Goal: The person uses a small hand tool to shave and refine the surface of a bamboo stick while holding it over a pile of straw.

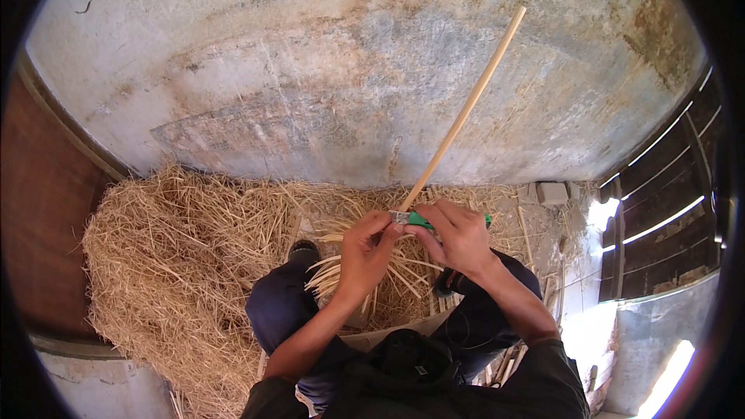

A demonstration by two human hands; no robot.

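Clearly both hands meet at the lower end of a long pale stick (466,109), in front of the person's chest and above the knees. The stick's long axis runs on a diagonal: its near end sits between the hands around the middle of the view, and its far end points up and to the right, away from the person, across the stained wall (310,70). It looks straight and even in thickness along its length.

The left hand (365,252) is curled, its thumb and fingertips pinched at the stick's near end, where a small pale wrap or band (400,218) shows. The right hand (458,237) is closed around a green-handled tool (423,221), whose tip lies against the same end of the stick; the green shows again past the knuckles on the right. Whether the tool's blade touches the wood cannot be told, as the fingers hide it.

Beneath the hands a fan of pale split strips (349,271) spreads over the lap, between the dark trouser legs (275,306). A shoe (303,250) shows just beyond the left knee. Loose straw (171,264) is heaped over the floor to the left and along the foot of the wall. To the right stand dark slatted boards (667,186) with bright light coming through the gaps, and a small grey block (552,192) lies near the wall's base.
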